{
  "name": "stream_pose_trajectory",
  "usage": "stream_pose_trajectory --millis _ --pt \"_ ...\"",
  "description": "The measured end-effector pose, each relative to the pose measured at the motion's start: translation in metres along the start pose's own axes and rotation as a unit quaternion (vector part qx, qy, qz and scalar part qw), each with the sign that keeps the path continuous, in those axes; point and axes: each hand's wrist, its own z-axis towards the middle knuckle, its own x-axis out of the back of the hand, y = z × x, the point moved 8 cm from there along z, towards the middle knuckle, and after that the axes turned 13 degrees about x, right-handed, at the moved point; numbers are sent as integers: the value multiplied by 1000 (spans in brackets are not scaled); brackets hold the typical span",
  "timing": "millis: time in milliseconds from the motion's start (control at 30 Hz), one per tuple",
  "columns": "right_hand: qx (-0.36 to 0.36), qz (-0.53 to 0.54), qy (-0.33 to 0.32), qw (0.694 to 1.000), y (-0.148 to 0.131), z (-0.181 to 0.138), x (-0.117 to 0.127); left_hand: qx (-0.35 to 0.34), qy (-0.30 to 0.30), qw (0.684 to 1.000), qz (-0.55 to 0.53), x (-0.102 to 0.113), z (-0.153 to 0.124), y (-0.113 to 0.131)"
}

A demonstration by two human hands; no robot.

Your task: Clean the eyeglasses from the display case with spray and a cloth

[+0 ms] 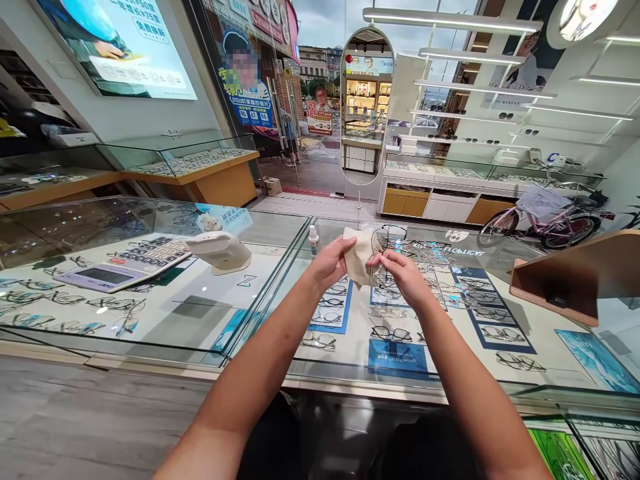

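Note:
My left hand [331, 261] is closed on a beige cleaning cloth [357, 259], with the thumb over its upper edge. Close beside it, my right hand [404, 275] pinches a pair of dark thin-rimmed eyeglasses [380, 240]. The glasses are raised above the glass counter, and the cloth meets them on their left side. Where the cloth covers the frame, I cannot see the lens. A small white bottle [314, 239] stands upright on the counter, just left of my left hand.
Under the glass counter top [345, 363] lie rows of eyeglasses [391, 333]. To the left are a large calculator [125, 263] and a white scanner-like device [220, 251]. A brown board-like stand [555, 283] rises at right. Beyond the counter stand an oval mirror [367, 160] and a pink bicycle [545, 217].

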Motion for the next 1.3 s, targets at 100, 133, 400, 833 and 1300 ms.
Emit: stream_pose_trajectory --millis 100,133,400,833,1300 --pt "-5 0 4 1000 1 0 0 -28 34 999 17 8 3 3" --pt "-8 -2 9 1000 2 0 0 -32 39 998 26 9 3 3" --pt "-22 8 3 1000 3 -3 -5 -83 -4 996 43 -20 -9 1" --pt "-30 36 32 998 6 -3 -7 -94 -45 991 79 -43 -22 -3" --pt "-33 58 -36 997 11 -5 -23 -64 -15 992 111 -32 -16 -7"
